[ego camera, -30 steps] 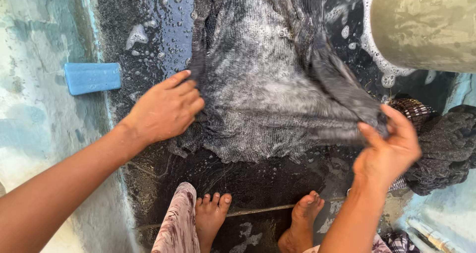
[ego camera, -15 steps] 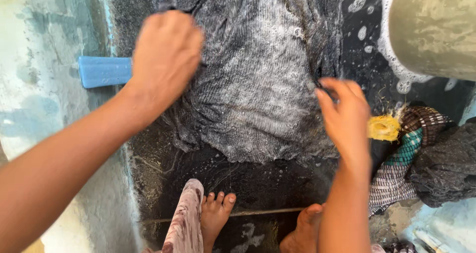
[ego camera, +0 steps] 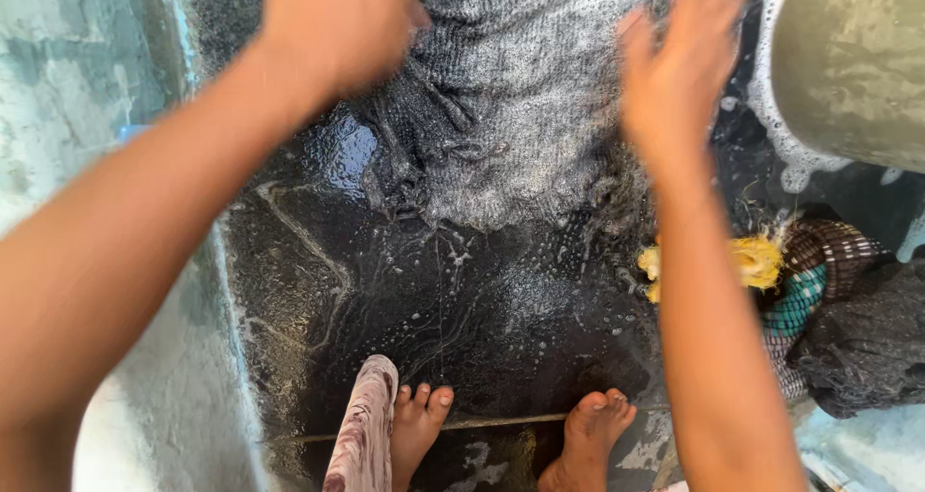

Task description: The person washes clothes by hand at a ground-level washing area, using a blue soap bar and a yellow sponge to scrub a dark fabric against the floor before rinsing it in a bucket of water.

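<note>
Two bare feet (ego camera: 501, 425) stand on the wet black stone slab (ego camera: 462, 309). Beyond them lies the soapy grey knitted cloth (ego camera: 520, 116), stretching away from the person. The left hand (ego camera: 337, 20) presses its left edge, fingers blurred, grip unclear; the right hand (ego camera: 674, 68) hovers with fingers spread, released.

Count: two hands, left hand (ego camera: 337, 20) and right hand (ego camera: 679, 63), both on one soapy grey knitted cloth (ego camera: 520, 97). Two bare feet (ego camera: 424, 425), one yellow scrubber (ego camera: 756, 261), one grey tub (ego camera: 853, 63). One heap of other laundry (ego camera: 848, 309) at right.
</note>
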